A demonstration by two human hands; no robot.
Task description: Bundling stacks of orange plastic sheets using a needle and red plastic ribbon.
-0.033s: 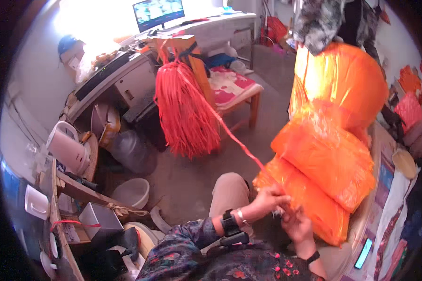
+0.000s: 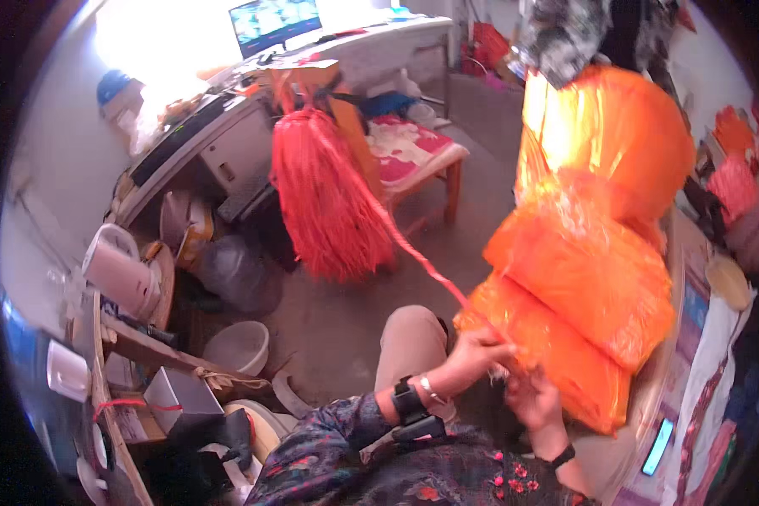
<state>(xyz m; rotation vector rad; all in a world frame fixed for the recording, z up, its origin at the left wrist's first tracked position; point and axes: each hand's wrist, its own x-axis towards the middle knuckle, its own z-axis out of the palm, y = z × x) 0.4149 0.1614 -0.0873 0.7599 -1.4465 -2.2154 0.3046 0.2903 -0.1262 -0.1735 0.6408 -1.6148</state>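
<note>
My left hand (image 2: 478,348), with a black watch on its wrist, is closed on the end of a red plastic string (image 2: 422,261) at the near corner of an orange plastic bag (image 2: 557,363). My right hand (image 2: 533,398) grips that bag's lower edge just beside it. The string runs up and left to a thick red bundle of strings (image 2: 329,194) that hangs off a wooden frame. Two more stuffed orange bags (image 2: 599,152) are stacked above the one I hold. My knee (image 2: 409,337) is under the hands.
A wooden stool with a patterned cushion (image 2: 413,152) stands behind the bundle. A desk with a monitor (image 2: 274,21) is at the back. A white bucket (image 2: 236,346), a grey sack (image 2: 236,274) and a white jug (image 2: 114,270) sit left. A phone (image 2: 658,447) lies right.
</note>
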